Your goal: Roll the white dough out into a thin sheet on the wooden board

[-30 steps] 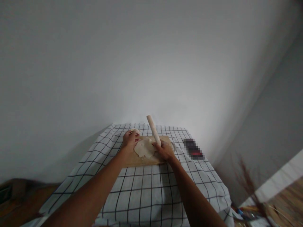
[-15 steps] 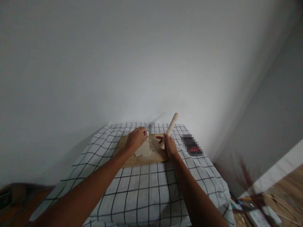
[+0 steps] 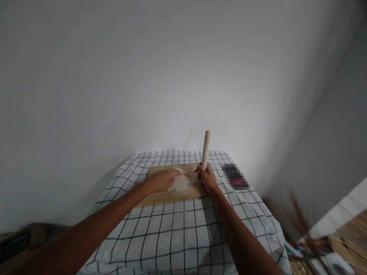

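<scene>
A flattened, ragged-edged sheet of dough [image 3: 181, 184] lies on a wooden board [image 3: 160, 198]. My left hand [image 3: 164, 180] reaches over the dough's left side, at least one finger stretched out across its surface; the other fingers are partly hidden. On the board's right side, my right hand [image 3: 207, 177] is closed around the lower end of a pale wooden rolling pin [image 3: 205, 149]. The pin stands nearly upright, its upper end pointing away from the board.
A black-and-white checked cloth [image 3: 174, 229] covers the table. To the right of the board lies a blurred-out dark and red object [image 3: 236, 177]. A pale wall [image 3: 177, 76] rises behind the table. Assorted items [image 3: 318, 256] are on the floor at lower right.
My left hand has come down from a closed, raised pose to the dough with a finger extended. The rolling pin has swung from a rightward tilt to nearly upright in my right hand.
</scene>
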Demonstrator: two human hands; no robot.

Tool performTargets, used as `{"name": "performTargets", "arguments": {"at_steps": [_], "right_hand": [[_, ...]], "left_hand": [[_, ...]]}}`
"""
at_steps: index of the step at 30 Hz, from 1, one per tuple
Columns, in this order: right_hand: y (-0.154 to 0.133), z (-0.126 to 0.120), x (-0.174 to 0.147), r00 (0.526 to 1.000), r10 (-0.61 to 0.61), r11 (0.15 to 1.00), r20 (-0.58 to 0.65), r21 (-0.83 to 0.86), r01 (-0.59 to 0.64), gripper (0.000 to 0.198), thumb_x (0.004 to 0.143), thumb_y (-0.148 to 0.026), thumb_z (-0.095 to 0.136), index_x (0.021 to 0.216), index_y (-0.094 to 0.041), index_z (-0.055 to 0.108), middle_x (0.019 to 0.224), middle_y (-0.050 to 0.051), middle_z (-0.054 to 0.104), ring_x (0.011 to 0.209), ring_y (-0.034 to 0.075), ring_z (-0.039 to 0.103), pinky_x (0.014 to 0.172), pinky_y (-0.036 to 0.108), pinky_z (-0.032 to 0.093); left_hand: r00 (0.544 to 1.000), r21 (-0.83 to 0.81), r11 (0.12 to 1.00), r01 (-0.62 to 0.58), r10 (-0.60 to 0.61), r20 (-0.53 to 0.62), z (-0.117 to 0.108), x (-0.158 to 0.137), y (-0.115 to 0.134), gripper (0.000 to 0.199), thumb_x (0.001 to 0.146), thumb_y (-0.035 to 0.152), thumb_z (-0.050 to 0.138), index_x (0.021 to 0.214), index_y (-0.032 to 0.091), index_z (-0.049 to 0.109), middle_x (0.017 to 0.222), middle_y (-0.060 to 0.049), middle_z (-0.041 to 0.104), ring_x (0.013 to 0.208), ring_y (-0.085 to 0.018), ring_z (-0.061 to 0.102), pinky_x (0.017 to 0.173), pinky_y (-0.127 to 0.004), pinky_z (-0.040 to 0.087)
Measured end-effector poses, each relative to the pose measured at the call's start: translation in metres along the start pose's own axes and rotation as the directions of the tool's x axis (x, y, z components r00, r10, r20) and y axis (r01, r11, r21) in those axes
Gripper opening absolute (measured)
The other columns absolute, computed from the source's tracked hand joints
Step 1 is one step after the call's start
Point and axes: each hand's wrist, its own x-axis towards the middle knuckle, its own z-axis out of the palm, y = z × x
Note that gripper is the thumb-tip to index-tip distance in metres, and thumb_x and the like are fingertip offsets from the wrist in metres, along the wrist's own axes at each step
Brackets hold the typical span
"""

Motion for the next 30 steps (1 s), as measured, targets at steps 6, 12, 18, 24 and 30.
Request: {"name": "performTargets", "arguments": {"at_steps": [6,12,18,24,30], "right_hand": [[-0.016,-0.011,0.014,0.992,-0.074,0.798,0.099,-0.591,0.119,0.053,0.094,-0.066,0.04,0.076,-0.02,0.059,0.062,0.0,0.056,0.055,0.013,0.05,0.053,0.025,0.032],[-0.035,0.004,0.027,0.96,-0.082,0.44,0.267,-0.855,0.275,0.055,0.092,-0.069,0.047,0.071,-0.022,0.066,0.069,0.008,0.067,0.062,0.019,0.058,0.059,0.029,0.035],[-0.03,0.023,0.025,0.894,-0.006,0.27,0.448,-0.86,0.433,0.051,0.105,-0.048,0.03,0.097,-0.02,0.071,0.097,0.015,0.072,0.085,0.025,0.065,0.074,0.034,0.044],[-0.015,0.023,0.028,0.959,-0.046,0.127,0.281,-0.95,0.284,0.041,0.105,-0.041,0.03,0.13,-0.022,0.055,0.126,0.014,0.059,0.114,0.028,0.054,0.091,0.043,0.044],[-0.001,0.02,0.058,0.958,-0.012,0.13,0.285,-0.95,0.284,0.047,0.106,-0.042,0.023,0.119,-0.024,0.064,0.129,0.01,0.061,0.117,0.026,0.055,0.096,0.043,0.041]], "left_hand": [[0.952,-0.132,0.99,0.052,-0.089,-0.293,-0.068,0.017,0.005,0.036,0.089,0.033,0.047,0.118,0.022,0.066,0.112,-0.006,0.074,0.104,-0.021,0.068,0.092,-0.031,0.052],[0.946,0.003,0.999,-0.052,0.05,-0.321,-0.058,0.033,0.018,0.037,0.095,0.033,0.04,0.119,0.023,0.066,0.121,-0.005,0.071,0.114,-0.02,0.064,0.1,-0.032,0.048],[0.999,0.204,0.979,0.019,-0.01,-0.044,-0.004,0.046,-0.02,0.048,0.097,0.031,0.034,0.137,0.018,0.056,0.141,-0.011,0.06,0.133,-0.022,0.053,0.112,-0.036,0.038],[0.999,0.482,0.875,-0.044,0.033,0.03,0.018,0.054,-0.043,0.052,0.098,0.031,0.034,0.148,0.024,0.045,0.159,-0.007,0.038,0.15,-0.028,0.026,0.121,-0.055,0.015],[0.995,0.485,0.874,0.039,-0.078,0.06,0.023,0.09,-0.051,0.057,0.099,0.037,0.028,0.154,0.025,0.036,0.162,-0.006,0.031,0.151,-0.032,0.021,0.118,-0.063,0.016]]}}
